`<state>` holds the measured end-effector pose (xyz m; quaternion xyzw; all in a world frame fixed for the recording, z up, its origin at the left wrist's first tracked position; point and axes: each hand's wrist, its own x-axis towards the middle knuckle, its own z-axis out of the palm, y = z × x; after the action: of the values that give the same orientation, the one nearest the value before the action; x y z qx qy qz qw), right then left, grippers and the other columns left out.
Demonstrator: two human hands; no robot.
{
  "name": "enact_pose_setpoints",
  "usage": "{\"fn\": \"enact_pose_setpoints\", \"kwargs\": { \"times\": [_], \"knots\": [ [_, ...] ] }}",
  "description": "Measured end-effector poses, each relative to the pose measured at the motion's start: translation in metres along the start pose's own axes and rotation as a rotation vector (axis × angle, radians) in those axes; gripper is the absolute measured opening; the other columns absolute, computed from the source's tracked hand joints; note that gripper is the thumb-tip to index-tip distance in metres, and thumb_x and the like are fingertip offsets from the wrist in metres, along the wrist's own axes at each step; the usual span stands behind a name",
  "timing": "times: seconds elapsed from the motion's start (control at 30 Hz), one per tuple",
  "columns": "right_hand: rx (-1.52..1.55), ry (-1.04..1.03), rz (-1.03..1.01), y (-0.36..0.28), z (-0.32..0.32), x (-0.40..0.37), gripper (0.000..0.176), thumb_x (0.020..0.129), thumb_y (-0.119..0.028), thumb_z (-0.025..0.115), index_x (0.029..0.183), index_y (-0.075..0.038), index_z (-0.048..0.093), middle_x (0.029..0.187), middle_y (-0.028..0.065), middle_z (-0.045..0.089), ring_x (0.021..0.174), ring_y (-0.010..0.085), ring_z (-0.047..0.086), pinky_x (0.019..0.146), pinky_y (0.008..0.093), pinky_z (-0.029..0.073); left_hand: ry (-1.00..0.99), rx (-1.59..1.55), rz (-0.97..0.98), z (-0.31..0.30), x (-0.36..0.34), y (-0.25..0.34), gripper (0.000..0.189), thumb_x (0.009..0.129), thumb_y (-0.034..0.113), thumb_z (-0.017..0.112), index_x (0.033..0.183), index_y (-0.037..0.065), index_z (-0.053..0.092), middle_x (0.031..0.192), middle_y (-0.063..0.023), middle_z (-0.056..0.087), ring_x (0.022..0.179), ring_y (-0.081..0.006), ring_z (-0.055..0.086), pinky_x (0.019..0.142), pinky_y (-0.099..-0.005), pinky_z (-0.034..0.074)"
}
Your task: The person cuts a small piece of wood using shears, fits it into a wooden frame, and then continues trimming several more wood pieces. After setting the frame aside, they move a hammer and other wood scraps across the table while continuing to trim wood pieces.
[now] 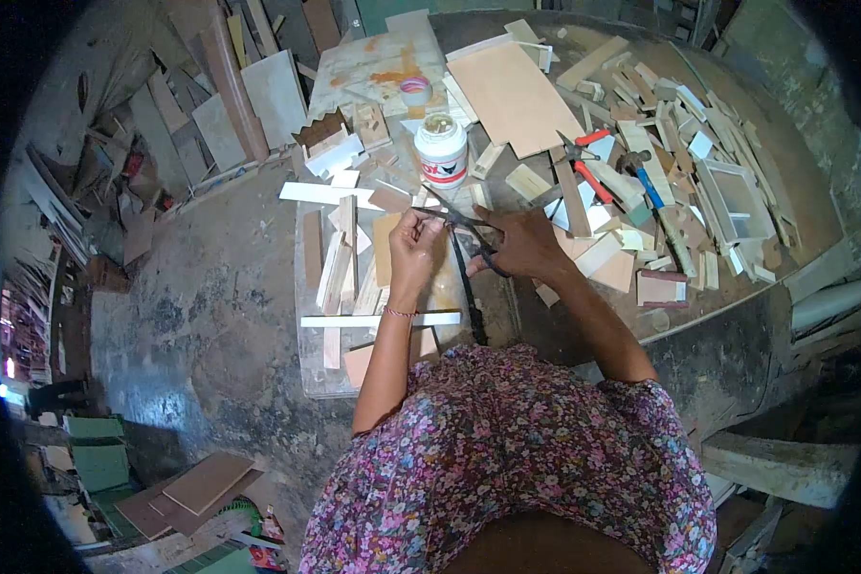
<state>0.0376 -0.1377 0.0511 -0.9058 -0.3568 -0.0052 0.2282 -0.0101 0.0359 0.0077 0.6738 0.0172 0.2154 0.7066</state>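
In the head view, my right hand [521,243] grips a pair of scissors [462,218] by its dark handles, the blades spread and pointing left. My left hand [415,253] is closed in a pinch right at the blades. A narrow black strip [469,292] runs down from the left fingertips toward my body, and its top end lies between the fingers and scissors. Just beyond both hands stands an open white tub [440,153] with red lettering. Thin wood pieces [338,263] lie beside and under my left forearm.
Pliers with red handles [593,180] and a hammer with a blue grip [649,182] rest among wood offcuts on the right. A large tan board [515,94] lies at the back, near a tape roll [415,91]. A white strip [381,320] crosses the near edge.
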Motion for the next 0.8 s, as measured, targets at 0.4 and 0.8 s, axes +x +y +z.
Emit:
{"fn": "enact_pose_setpoints", "kwargs": {
  "times": [0.4,0.8],
  "knots": [
    [0.007,-0.023,-0.029,0.004,0.000,-0.001,0.076,0.055,-0.063,0.063,0.114,-0.016,0.054,0.079,0.0182,0.060,0.079,0.0328,0.058,0.077,0.0437,0.036,-0.005,-0.048,-0.017,0.001,-0.002,0.000,0.004,0.081,0.000,0.053,0.084,-0.001,0.055,0.079,-0.0029,0.058,0.073,-0.0083,0.053,0.068,-0.0205,0.041],
    [0.061,0.050,-0.072,0.017,0.006,0.002,0.074,0.053,-0.051,0.071,0.115,-0.015,0.054,0.062,0.0137,0.058,0.057,0.0258,0.055,0.065,0.0340,0.039,-0.011,-0.110,-0.036,0.002,-0.002,0.000,0.010,0.081,0.002,0.055,0.089,-0.003,0.054,0.083,-0.0055,0.059,0.081,-0.0121,0.056,0.074,-0.0221,0.043]
  ]
}}
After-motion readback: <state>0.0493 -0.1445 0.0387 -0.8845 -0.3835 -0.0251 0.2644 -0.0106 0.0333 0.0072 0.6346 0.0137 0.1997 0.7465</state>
